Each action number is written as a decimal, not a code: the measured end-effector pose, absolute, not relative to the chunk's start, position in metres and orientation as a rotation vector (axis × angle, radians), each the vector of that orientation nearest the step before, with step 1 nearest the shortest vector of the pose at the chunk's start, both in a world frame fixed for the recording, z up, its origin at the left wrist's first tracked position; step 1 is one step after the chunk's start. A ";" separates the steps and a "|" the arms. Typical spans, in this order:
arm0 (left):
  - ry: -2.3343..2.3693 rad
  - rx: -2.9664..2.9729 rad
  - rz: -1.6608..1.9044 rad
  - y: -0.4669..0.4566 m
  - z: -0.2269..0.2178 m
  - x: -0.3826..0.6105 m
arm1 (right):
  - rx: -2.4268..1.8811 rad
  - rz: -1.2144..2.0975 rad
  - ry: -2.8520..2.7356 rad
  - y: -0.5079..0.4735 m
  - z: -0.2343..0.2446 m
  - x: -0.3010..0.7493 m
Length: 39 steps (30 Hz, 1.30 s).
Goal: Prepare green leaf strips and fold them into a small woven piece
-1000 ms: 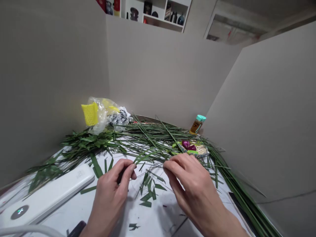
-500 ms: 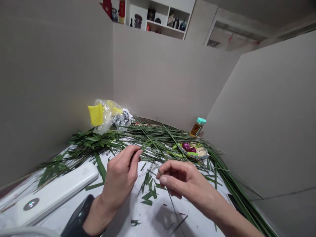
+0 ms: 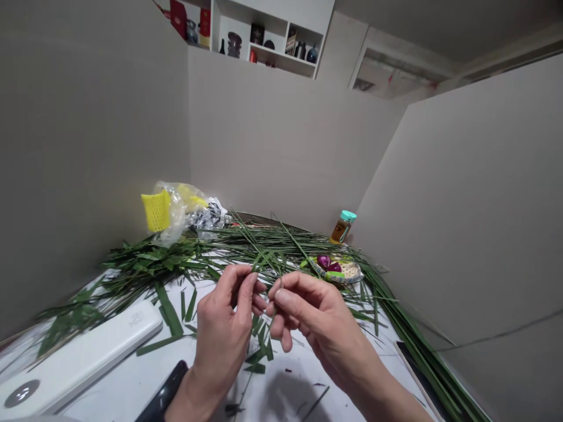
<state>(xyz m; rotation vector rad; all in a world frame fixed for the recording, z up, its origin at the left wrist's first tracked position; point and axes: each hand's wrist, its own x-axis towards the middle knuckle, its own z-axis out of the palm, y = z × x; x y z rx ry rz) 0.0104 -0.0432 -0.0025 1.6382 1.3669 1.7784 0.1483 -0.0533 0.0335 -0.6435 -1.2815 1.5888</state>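
Note:
My left hand (image 3: 222,319) and my right hand (image 3: 314,322) nearly meet in front of me, fingertips pinching a thin green leaf strip (image 3: 273,296). The strip's exact path between the fingers is partly hidden. Beyond them lies a wide heap of long, narrow green leaves (image 3: 272,243), spreading left and down the right side of the white tabletop (image 3: 125,375). Short cut leaf pieces (image 3: 259,349) are scattered just below my hands.
A long white device (image 3: 79,351) lies at the left. Further back are a yellow net sleeve (image 3: 156,211) in a plastic bag, a jar with a teal lid (image 3: 342,227), and a woven plate (image 3: 341,271) holding purple items. Grey partition walls stand at both sides.
My hands have come together from being apart, and both now pinch at the strip. The view has shifted slightly, and the black band on my left wrist sits lower in the picture.

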 end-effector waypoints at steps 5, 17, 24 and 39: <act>1.322 1.638 1.686 -0.049 -0.005 0.017 | -0.722 1.480 -1.275 -0.054 0.030 0.147; 1.129 1.282 1.374 -0.036 -0.020 0.022 | -1.020 1.154 -1.368 -0.043 0.005 0.161; 1.171 1.268 1.292 -0.038 -0.027 0.020 | -1.091 1.061 -1.413 -0.041 -0.006 0.168; 1.082 1.202 1.214 -0.039 -0.032 0.019 | -1.032 0.944 -1.507 -0.039 -0.009 0.175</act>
